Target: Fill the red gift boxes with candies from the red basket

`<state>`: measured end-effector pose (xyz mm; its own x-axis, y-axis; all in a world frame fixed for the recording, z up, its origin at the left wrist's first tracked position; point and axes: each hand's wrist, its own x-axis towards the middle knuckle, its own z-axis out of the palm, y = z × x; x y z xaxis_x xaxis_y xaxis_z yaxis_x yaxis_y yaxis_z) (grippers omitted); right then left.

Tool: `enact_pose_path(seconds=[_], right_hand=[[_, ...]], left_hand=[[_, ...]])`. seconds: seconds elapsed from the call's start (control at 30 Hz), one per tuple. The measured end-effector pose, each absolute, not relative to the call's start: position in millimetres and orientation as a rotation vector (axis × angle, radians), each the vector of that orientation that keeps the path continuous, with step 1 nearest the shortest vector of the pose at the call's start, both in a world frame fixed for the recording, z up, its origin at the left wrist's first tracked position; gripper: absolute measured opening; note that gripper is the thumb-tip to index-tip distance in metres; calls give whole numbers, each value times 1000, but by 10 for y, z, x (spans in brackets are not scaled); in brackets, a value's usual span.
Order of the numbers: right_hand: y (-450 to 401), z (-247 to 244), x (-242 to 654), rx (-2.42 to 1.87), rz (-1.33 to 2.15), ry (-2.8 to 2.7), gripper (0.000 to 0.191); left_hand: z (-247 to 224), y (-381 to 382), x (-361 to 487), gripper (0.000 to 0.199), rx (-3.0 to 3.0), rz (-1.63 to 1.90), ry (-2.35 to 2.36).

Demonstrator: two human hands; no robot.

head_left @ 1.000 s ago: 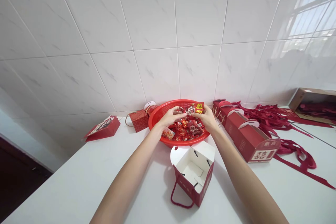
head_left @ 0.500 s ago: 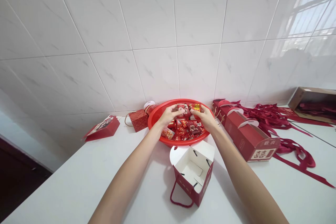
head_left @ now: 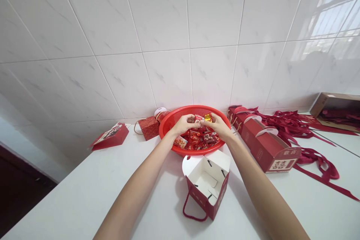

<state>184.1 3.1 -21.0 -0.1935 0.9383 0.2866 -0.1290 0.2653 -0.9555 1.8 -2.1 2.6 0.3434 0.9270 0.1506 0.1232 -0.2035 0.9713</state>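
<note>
Red-wrapped candies lie in a round red plastic basket against the wall. Over the basket, my left hand pinches a small red and white candy packet. My right hand is closed on a gold and red candy packet, its fingertips close to the left hand's packet. In front of the basket stands a red gift box with its white flaps up, its inside bare and a dark red cord handle hanging at its front left.
A row of closed red boxes and piled dark red ribbons lie at the right, with a cardboard box behind. Left are a red folded box and a patterned red box. A tiled wall backs the table.
My hands have come closer together over the basket. The candy packets between their fingers have shifted and tilted. The gift box has stayed in place.
</note>
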Motion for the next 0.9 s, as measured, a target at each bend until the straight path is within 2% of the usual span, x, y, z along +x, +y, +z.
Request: enact_pose_path(seconds=[0.2, 0.37, 0.5, 0.63, 0.77, 0.9], right_hand=[[-12, -174, 1830, -849, 1220, -1383, 46], [26, -209, 1828, -818, 1147, -1313, 47], [37, -200, 1828, -785, 1093, -1140, 46], [24, -173, 1831, -753, 1085, -1027, 45], [10, -169, 1833, -752, 1106, -1020, 43], [14, -184, 1837, -739, 1111, -1025, 44]], left_hand=[[-98, 56, 32, 57, 1573, 970, 1030], [-78, 42, 54, 51, 1618, 977, 1080], [-15, 6, 53, 34, 1699, 880, 1076], [-20, -20, 28, 9, 1957, 460, 1125], [-70, -47, 18, 22, 2047, 56, 1345], [-80, -75, 44, 44, 2059, -4, 1406]])
